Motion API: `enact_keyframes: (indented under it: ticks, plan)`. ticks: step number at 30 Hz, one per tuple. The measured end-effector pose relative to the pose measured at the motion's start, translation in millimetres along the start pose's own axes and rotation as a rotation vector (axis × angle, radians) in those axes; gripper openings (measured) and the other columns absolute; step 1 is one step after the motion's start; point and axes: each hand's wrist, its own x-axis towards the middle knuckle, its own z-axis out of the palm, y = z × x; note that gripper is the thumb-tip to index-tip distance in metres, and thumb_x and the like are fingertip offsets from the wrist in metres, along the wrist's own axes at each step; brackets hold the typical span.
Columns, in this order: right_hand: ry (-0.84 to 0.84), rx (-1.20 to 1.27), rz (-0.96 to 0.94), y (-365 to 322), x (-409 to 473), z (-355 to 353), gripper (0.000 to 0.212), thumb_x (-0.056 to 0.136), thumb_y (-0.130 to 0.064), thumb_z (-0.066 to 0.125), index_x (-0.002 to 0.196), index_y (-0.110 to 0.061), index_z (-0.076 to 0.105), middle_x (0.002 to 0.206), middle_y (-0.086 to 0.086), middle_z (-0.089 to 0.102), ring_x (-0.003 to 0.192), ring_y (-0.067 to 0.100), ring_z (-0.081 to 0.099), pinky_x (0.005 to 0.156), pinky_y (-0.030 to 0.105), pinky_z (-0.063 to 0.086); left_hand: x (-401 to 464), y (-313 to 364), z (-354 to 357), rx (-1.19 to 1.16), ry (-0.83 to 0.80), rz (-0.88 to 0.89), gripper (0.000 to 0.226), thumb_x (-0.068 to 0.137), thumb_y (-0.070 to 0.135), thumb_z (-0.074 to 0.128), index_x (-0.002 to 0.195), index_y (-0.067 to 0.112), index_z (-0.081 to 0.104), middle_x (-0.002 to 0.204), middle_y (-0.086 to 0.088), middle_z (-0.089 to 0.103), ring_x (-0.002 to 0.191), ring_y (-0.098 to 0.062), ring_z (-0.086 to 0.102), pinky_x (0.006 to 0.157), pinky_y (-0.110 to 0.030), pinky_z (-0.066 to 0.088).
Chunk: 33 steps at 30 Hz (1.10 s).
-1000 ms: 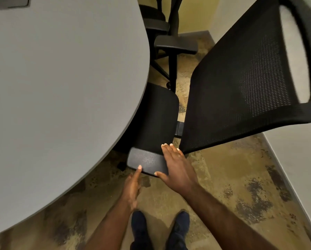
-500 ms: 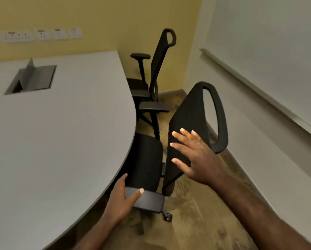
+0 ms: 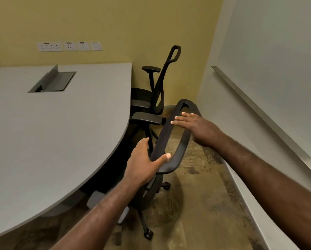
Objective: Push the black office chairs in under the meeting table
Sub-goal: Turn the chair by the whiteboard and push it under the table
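The near black office chair (image 3: 180, 147) stands at the curved edge of the grey meeting table (image 3: 61, 134), its seat hidden under the tabletop. My left hand (image 3: 143, 165) grips the near end of the chair's looped top rail, thumb over the rail. With its fingers straight, my right hand (image 3: 196, 127) rests on the far part of the same rail. A second black office chair (image 3: 151, 100) stands farther back by the yellow wall, its seat partly under the table.
A white wall with a metal ledge (image 3: 270, 123) runs along the right, leaving a narrow strip of patterned floor (image 3: 205, 204). An open cable box (image 3: 52, 82) is set in the tabletop. Wall sockets (image 3: 70, 46) line the yellow wall.
My left hand left the armrest and took hold of the backrest's top rail. My right hand slid up the backrest to the rail. The near chair now sits further under the table.
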Motion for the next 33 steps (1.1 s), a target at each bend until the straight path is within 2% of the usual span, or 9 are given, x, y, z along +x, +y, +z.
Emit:
enact_keyframes:
  ticks: [3, 6, 9, 12, 15, 18, 21, 25, 33]
  plan:
    - [-0.108, -0.100, -0.026, 44, 2, 14, 0.101, 0.076, 0.022, 0.050, 0.153, -0.033, 0.016, 0.161, 0.001, 0.019, 0.148, 0.024, 0.014, 0.115, 0.039, 0.023, 19, 39, 31, 0.145, 0.026, -0.022, 0.104, 0.068, 0.079, 0.060, 0.147, 0.020, 0.025, 0.151, -0.001, 0.036, 0.133, -0.018, 0.039, 0.098, -0.034, 0.045]
    - [-0.156, -0.128, -0.043, 68, 11, 32, 0.104, 0.077, 0.016, 0.057, 0.154, -0.033, 0.007, 0.163, 0.004, 0.011, 0.148, 0.026, 0.013, 0.113, 0.038, 0.027, 37, 59, 56, 0.345, -0.096, -0.167, 0.119, 0.068, 0.087, 0.050, 0.153, 0.016, 0.007, 0.161, -0.009, 0.012, 0.146, -0.030, 0.017, 0.113, -0.055, 0.027]
    - [-0.115, -0.064, -0.041, 78, 21, 47, 0.085, 0.079, -0.004, 0.071, 0.150, -0.021, 0.026, 0.156, 0.009, 0.029, 0.141, 0.030, 0.030, 0.108, 0.039, 0.036, 42, 67, 80, 0.523, -0.060, -0.159, 0.113, 0.075, 0.083, 0.043, 0.153, 0.013, 0.000, 0.162, -0.012, 0.001, 0.148, -0.033, 0.003, 0.115, -0.056, 0.013]
    - [-0.062, -0.067, -0.104, 84, 25, 62, 0.065, 0.073, -0.021, 0.082, 0.130, -0.013, 0.052, 0.137, 0.013, 0.050, 0.132, 0.033, 0.042, 0.106, 0.042, 0.037, 34, 65, 98, 0.640, 0.076, 0.042, 0.085, 0.093, 0.059, 0.042, 0.152, 0.008, 0.010, 0.162, -0.015, 0.002, 0.147, -0.032, -0.007, 0.117, -0.049, -0.001]
    - [-0.002, -0.087, -0.134, 85, 28, 71, 0.050, 0.068, -0.022, 0.085, 0.112, -0.014, 0.061, 0.121, 0.014, 0.059, 0.123, 0.036, 0.049, 0.104, 0.045, 0.039, 26, 63, 109, 0.550, 0.107, 0.250, 0.055, 0.100, 0.031, 0.040, 0.148, 0.008, 0.027, 0.157, -0.011, 0.026, 0.145, -0.025, 0.016, 0.118, -0.036, 0.012]
    - [0.073, -0.043, -0.148, 79, 35, 73, 0.027, 0.070, -0.015, 0.080, 0.091, -0.013, 0.063, 0.098, 0.012, 0.060, 0.102, 0.034, 0.055, 0.092, 0.043, 0.043, 31, 66, 110, 0.374, 0.066, 0.074, 0.046, 0.100, 0.031, 0.043, 0.141, 0.012, 0.034, 0.131, -0.004, 0.051, 0.107, -0.019, 0.056, 0.083, -0.034, 0.048]
    - [0.099, 0.011, -0.138, 77, 36, 76, 0.017, 0.074, -0.012, 0.078, 0.083, -0.013, 0.064, 0.088, 0.010, 0.057, 0.090, 0.030, 0.053, 0.085, 0.040, 0.042, 42, 69, 112, 0.427, 0.019, -0.075, 0.035, 0.099, 0.046, 0.039, 0.114, 0.015, 0.046, 0.091, 0.001, 0.056, 0.075, -0.019, 0.058, 0.057, -0.033, 0.042]
    - [0.122, 0.057, -0.128, 80, 31, 81, 0.015, 0.076, -0.012, 0.079, 0.081, -0.011, 0.065, 0.084, 0.010, 0.055, 0.087, 0.031, 0.052, 0.083, 0.039, 0.041, 46, 66, 119, 0.433, 0.003, -0.126, 0.041, 0.098, 0.054, 0.035, 0.104, 0.015, 0.047, 0.068, 0.009, 0.040, 0.055, -0.012, 0.042, 0.044, -0.030, 0.029]
    - [0.141, 0.077, -0.102, 82, 10, 88, 0.020, 0.078, -0.018, 0.081, 0.077, -0.013, 0.062, 0.080, 0.004, 0.051, 0.084, 0.026, 0.049, 0.082, 0.037, 0.041, 27, 70, 126, 0.431, -0.036, -0.140, 0.040, 0.098, 0.053, 0.036, 0.104, 0.015, 0.045, 0.066, 0.008, 0.040, 0.051, -0.010, 0.040, 0.040, -0.028, 0.026]
